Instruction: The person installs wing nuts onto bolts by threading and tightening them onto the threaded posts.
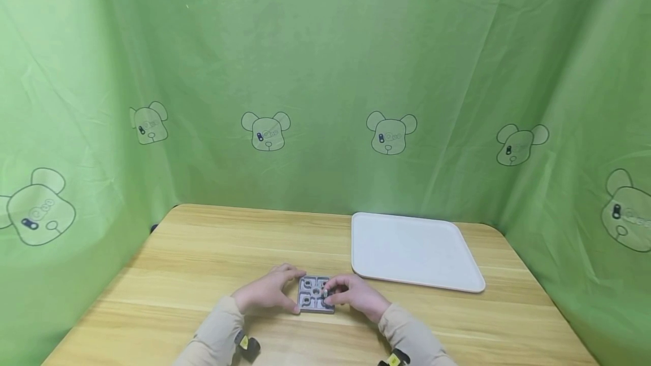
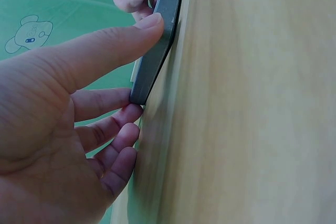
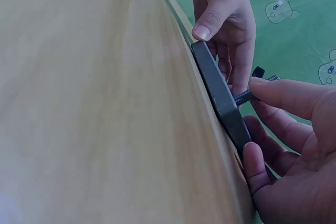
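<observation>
A square dark grey plate (image 1: 312, 293) with round recesses and holes lies flat on the table in the head view. My left hand (image 1: 268, 291) grips its left side, thumb on the near corner and fingers at the far one. From the plate's middle rises a threaded bolt (image 3: 243, 97), upright, with a small dark nut (image 3: 258, 72) that looks winged. My right hand (image 1: 358, 297) pinches the nut on the bolt between thumb and fingers, which partly cover it. Its other fingertips reach the plate's right edge in the right wrist view.
A white rectangular tray (image 1: 414, 250) lies behind and right of the plate, near the table's back edge. The wooden table (image 1: 203, 258) stands against green cloth curtains (image 1: 325, 61) at the back and both sides.
</observation>
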